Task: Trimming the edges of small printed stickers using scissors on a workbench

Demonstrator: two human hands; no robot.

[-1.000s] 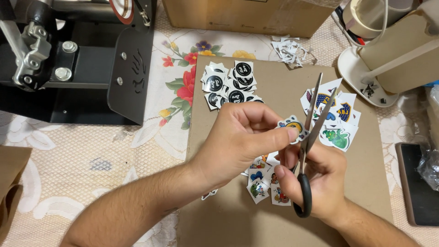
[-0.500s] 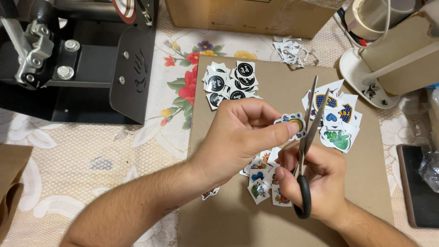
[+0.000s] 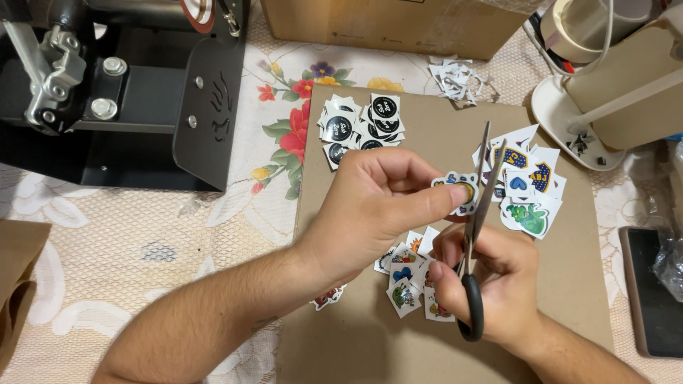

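My left hand [image 3: 377, 206] pinches a small printed sticker [image 3: 461, 190] with a white border and a yellow middle. My right hand [image 3: 491, 274] grips black-handled scissors [image 3: 478, 220], blades pointing away from me and slightly apart, touching the sticker's right edge. Both hands hover over a brown cardboard sheet [image 3: 434, 348]. Under them lies a pile of cut colourful stickers [image 3: 405, 281]. A stack of round black stickers [image 3: 359, 128] lies at the sheet's far left, and blue, yellow and green stickers [image 3: 530, 188] lie to the right of the blades.
A black press machine [image 3: 114, 92] stands at the far left on a floral lace tablecloth [image 3: 128, 242]. A cardboard box [image 3: 391, 25] and paper scraps [image 3: 455, 78] lie beyond the sheet. A beige device on a white base [image 3: 612, 92] is far right, a dark phone [image 3: 651, 291] at the right edge.
The sticker has turned slightly in my left fingers and the scissor blades have shifted along its right edge. Both hands stay in nearly the same place.
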